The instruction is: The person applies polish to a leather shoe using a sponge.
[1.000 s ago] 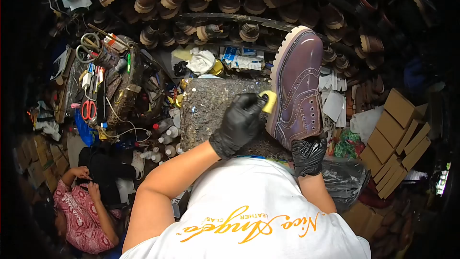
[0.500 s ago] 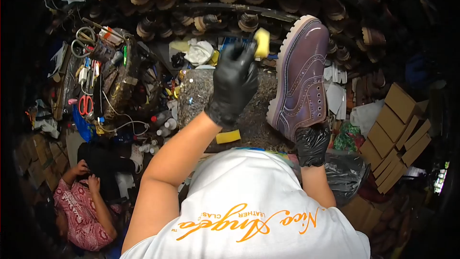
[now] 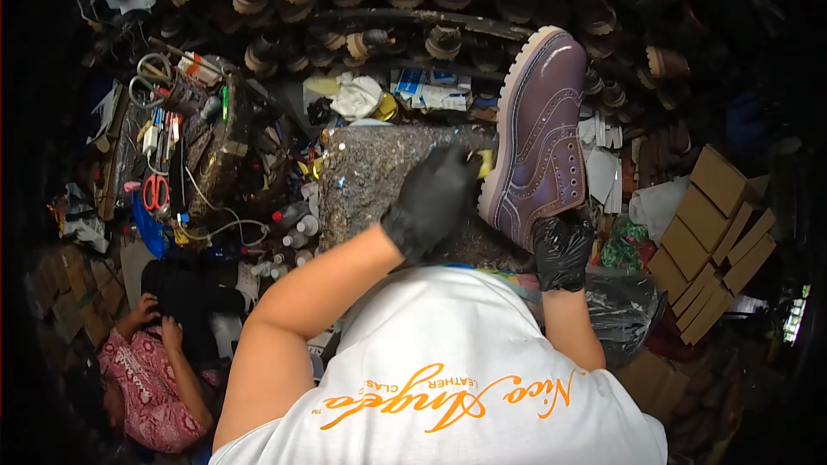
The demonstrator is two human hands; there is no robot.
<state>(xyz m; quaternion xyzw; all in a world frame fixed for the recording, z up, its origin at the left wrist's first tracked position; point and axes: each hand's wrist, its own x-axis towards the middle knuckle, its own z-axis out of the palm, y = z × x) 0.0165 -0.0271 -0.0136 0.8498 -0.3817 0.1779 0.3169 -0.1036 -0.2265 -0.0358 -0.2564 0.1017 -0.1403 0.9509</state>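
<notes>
A purple-brown lace-up brogue shoe (image 3: 543,120) with a pale, ridged sole is held up, toe pointing away from me. My right hand (image 3: 562,250), in a black glove, grips it at the heel opening, its fingers partly hidden inside. My left hand (image 3: 435,200), also black-gloved, is closed on a small yellow sponge (image 3: 485,162). That sponge sits right at the sole edge, along the side of the shoe. Below both hands is a rough, speckled work block (image 3: 357,168).
Beyond the block lie a crumpled white cloth (image 3: 356,96) and blue-white packets (image 3: 431,89). Tools and red scissors (image 3: 155,192) crowd a stand at left. Shoes line racks (image 3: 413,17) at the back. Cardboard boxes (image 3: 702,232) stand right; a seated person (image 3: 155,379) is lower left.
My left hand has come down and toward the shoe, bringing the sponge from above the block to the sole edge. A yellow strip on the block is now hidden. The shoe has barely shifted.
</notes>
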